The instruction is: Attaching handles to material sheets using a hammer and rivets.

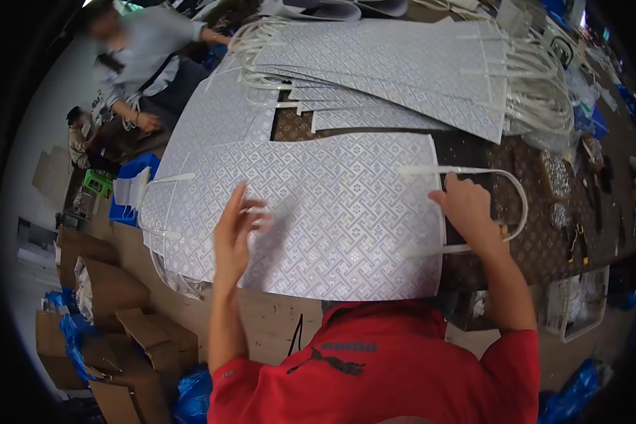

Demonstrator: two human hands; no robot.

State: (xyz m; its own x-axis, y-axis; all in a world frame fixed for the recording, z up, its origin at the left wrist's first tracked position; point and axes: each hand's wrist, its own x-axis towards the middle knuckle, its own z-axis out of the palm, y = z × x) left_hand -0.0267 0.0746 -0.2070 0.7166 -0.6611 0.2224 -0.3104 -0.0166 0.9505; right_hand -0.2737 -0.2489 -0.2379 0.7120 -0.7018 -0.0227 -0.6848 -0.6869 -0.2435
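A silver-white patterned bag panel (332, 212) lies flat in front of me, with a white loop handle (524, 205) sticking out past its right edge. My left hand (234, 237) hovers over the panel's left part, fingers spread and holding nothing. At the right edge is my right hand (468, 212), inside the handle's loop. Its index finger reaches the upper strap and its thumb points to the panel's edge, apart from each other; the other fingers are curled and partly hidden. Another stack of panels (212, 127) with handles lies at the left, partly under this one.
A fanned pile of similar panels (389, 56) covers the table's far side. Pliers (578, 244) and small parts (557, 177) lie on the brown table (537, 261) at right. A co-worker (148, 63) stands at the far left. Cardboard boxes (113, 290) and a blue bin (131, 212) stand at left.
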